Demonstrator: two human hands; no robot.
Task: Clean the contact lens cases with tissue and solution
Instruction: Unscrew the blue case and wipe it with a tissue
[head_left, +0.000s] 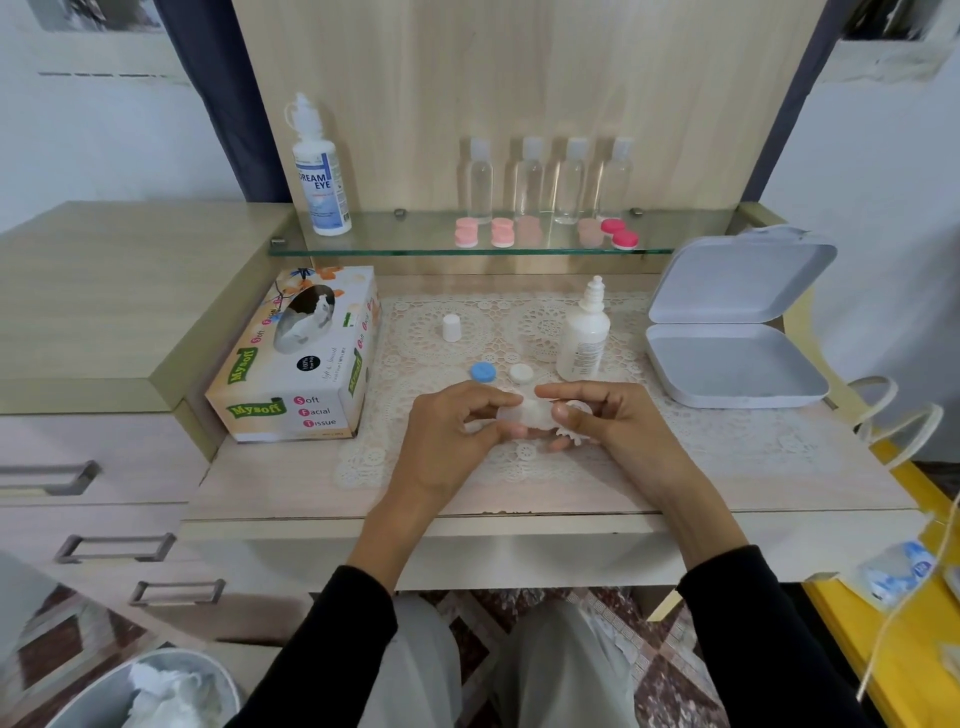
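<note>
Both hands meet over the lace mat (675, 441) at the desk's front. My left hand (457, 431) pinches a wad of white tissue (524, 410) between thumb and fingers. My right hand (608, 421) holds a pale contact lens case (574, 434), mostly hidden by its fingers, against that tissue. A blue cap (483, 372) and a white cap (521, 373) lie on the mat just behind the hands. An uncapped white solution bottle (583, 338) stands to the right of them, and its small white cap (451, 328) stands further left.
A tissue box (301, 358) lies at the left, an open grey box (732, 332) at the right. The glass shelf (415, 244) carries a Dream Eye bottle (318, 171), several clear bottles (524, 179) and pink lens cases (621, 234). A bin with used tissue (161, 691) stands bottom left.
</note>
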